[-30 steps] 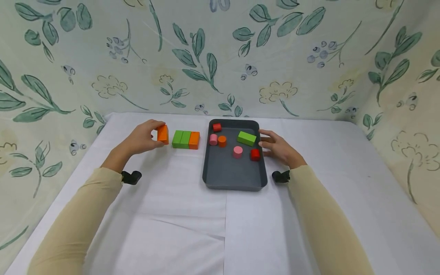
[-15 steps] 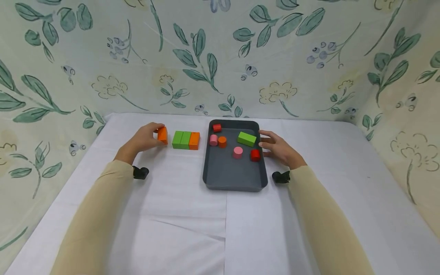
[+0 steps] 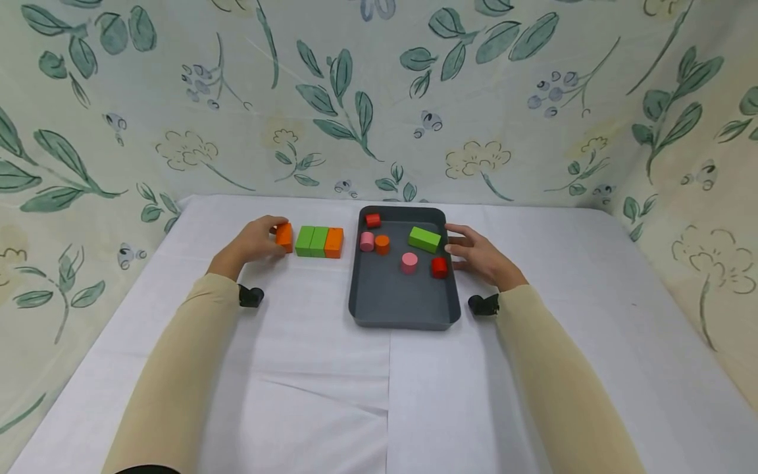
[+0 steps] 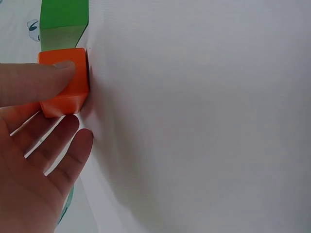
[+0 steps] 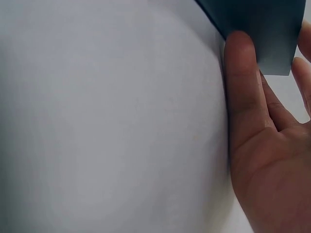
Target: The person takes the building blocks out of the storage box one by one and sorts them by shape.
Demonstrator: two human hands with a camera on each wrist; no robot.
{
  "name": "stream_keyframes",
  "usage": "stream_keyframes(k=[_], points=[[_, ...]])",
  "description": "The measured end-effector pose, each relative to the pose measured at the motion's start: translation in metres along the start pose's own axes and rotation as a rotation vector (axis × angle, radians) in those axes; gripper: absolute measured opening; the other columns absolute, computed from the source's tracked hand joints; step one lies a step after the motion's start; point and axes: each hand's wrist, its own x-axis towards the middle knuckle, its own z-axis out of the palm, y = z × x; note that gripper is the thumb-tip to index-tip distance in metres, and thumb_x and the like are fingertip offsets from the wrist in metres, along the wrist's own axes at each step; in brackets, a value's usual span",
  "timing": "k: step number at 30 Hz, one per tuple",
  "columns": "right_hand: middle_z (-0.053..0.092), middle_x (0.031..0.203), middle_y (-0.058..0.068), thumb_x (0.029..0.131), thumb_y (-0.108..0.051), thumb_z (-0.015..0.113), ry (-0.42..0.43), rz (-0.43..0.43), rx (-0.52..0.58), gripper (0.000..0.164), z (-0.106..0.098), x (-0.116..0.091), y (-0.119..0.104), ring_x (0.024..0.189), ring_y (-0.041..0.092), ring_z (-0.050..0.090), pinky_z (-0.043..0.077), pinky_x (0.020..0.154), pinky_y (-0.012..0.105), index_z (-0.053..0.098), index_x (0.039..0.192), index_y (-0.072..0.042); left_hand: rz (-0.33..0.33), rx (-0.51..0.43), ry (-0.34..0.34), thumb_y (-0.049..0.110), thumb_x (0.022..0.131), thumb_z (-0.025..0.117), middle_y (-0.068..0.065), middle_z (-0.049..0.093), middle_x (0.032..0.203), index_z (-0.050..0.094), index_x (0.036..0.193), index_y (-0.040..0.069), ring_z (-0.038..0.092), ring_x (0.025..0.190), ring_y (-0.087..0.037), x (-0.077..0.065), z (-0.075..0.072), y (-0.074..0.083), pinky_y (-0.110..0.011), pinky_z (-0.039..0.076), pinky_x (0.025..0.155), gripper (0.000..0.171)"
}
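My left hand (image 3: pixel 254 240) pinches an orange block (image 3: pixel 284 237) between thumb and fingers, low over the white cloth, just left of a row of blocks. In the left wrist view the thumb lies across the near face of that orange block (image 4: pixel 80 90), with a green block (image 4: pixel 63 14) just beyond. The row holds two green blocks (image 3: pixel 311 241) side by side, then another orange block (image 3: pixel 334 243) against them. At the grey tray's (image 3: pixel 403 306) right edge, my right hand (image 3: pixel 482 257) rests its extended fingertips on the outer wall (image 5: pixel 272 34).
Inside the tray lie a green block (image 3: pixel 424 239), two red pieces (image 3: pixel 439 267), two pink cylinders (image 3: pixel 409 263) and an orange cylinder (image 3: pixel 382 245). White cloth (image 3: pixel 320 395) covers the table. A floral curtain (image 3: pixel 379 99) stands behind it.
My left hand has come down and then right with the orange block, bringing it closer to the row. The right hand and the tray have stayed in place.
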Motion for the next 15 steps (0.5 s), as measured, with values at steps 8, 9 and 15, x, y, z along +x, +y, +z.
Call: stream_keyframes(k=[8,9,15], points=[[0.019,0.167,0.01,0.101,-0.021,0.052,-0.004,0.001,0.005,0.067,-0.0006,-0.0012,-0.0019,0.15,0.035,0.03,0.037,0.117,0.053,0.019,0.159,-0.031,0.007,-0.016,-0.005,0.009,0.089,0.066,-0.022,0.037,0.153,0.033,0.153,0.005,0.039,0.134,-0.041,0.0015,0.0033,0.0017,-0.056,0.034,0.117,0.073],[0.019,0.167,0.01,0.101,-0.021,0.053,-0.005,0.001,0.009,0.068,-0.0008,-0.0012,-0.0019,0.15,0.035,0.029,0.037,0.117,0.053,0.019,0.159,-0.031,0.01,-0.018,-0.006,0.008,0.088,0.065,-0.022,0.037,0.153,0.032,0.154,0.005,0.039,0.134,-0.041,0.0015,0.0039,0.0024,-0.056,0.034,0.117,0.073],[0.019,0.167,0.012,0.101,-0.02,0.053,-0.001,0.005,0.011,0.068,-0.0002,-0.0005,-0.0017,0.15,0.035,0.029,0.037,0.116,0.053,0.019,0.159,-0.031,0.03,-0.011,-0.01,0.002,0.087,0.063,-0.022,0.035,0.155,0.031,0.154,0.005,0.038,0.134,-0.041,0.0014,0.0064,0.0058,-0.057,0.032,0.118,0.074]])
